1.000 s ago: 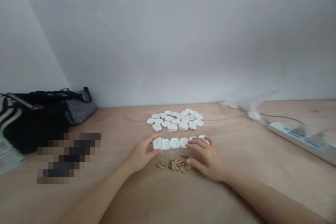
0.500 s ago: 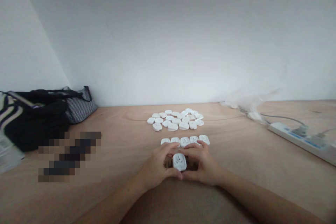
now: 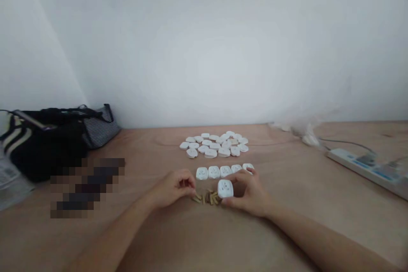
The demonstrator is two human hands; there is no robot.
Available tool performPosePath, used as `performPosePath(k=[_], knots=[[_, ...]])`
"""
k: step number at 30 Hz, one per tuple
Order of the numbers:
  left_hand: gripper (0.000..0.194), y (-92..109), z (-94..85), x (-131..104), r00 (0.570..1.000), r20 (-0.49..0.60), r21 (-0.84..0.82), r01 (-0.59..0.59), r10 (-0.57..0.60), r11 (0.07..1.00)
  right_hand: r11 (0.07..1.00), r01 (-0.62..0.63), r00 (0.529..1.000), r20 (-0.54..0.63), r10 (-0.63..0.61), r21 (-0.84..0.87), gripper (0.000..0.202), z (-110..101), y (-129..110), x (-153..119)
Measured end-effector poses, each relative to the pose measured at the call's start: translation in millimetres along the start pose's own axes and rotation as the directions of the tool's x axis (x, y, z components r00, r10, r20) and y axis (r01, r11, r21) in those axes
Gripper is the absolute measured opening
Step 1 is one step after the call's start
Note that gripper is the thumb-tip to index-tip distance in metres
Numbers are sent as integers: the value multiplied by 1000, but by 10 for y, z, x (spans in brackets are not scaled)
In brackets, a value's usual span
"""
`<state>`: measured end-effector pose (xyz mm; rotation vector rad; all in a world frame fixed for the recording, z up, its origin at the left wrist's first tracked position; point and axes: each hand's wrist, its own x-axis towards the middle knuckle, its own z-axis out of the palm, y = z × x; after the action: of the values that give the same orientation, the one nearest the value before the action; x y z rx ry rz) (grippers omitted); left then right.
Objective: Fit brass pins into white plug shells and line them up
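Note:
My right hand [image 3: 250, 193] holds a white square socket housing [image 3: 225, 188] with small holes, tilted up between thumb and fingers. To the left of it, my left hand [image 3: 178, 187] is closed in a pinch at the edge of a pile of small brass-coloured strips [image 3: 213, 198]. One strip [image 3: 196, 198] shows at its fingertips; whether it is lifted off the table I cannot tell. Just beyond the hands, several similar white housings [image 3: 213, 172] lie in a row, the rightmost partly covered by my right fingers.
Farther back lies a loose group of white plastic parts [image 3: 210, 153]. A power strip [image 3: 360, 163] with plugs and a clear plastic bag [image 3: 307, 134] are at the right. Black bags [image 3: 47, 144] and a pixelated dark object [image 3: 89, 187] are at the left.
My hands have come apart. The left has let go of the housing area and moved left to the brass-coloured strips, now uncovered. The right has carried the housing slightly right and up.

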<state>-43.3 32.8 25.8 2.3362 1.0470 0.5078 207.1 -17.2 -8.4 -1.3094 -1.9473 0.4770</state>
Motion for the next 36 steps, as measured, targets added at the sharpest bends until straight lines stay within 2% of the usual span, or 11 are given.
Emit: performPosePath(k=[3,8,11,15,20,25,30,36], knots=[[15,-80,-47,-59,993,109,-15,51,-49,999,1000,17,1000,-20,-17,-23,43,11,27,-4],[11,-49,20,-67,990,128,-30,68,-64,997,997,63,998,-6,-63,-42,43,1,17,-21],[9,47,59,-52,995,82,-58,63,-58,996,996,78,997,4,-78,-50,42,0,13,-21],[9,262,152,-45,997,-72,-109,-1,-7,994,994,102,995,23,-101,-44,41,17,4,-15],[16,464,271,-47,986,-132,-11,-104,102,994,991,119,993,10,-119,-56,43,37,-12,-14],[17,470,293,-41,979,-131,57,-152,159,987,989,138,990,4,-138,-49,43,31,-38,-14],[16,454,318,-28,971,-125,106,-192,205,976,988,151,988,45,-149,-46,43,11,-77,-12],[11,437,402,-22,950,-226,105,-194,213,975,985,164,985,63,-161,-52,44,9,-94,-19]])
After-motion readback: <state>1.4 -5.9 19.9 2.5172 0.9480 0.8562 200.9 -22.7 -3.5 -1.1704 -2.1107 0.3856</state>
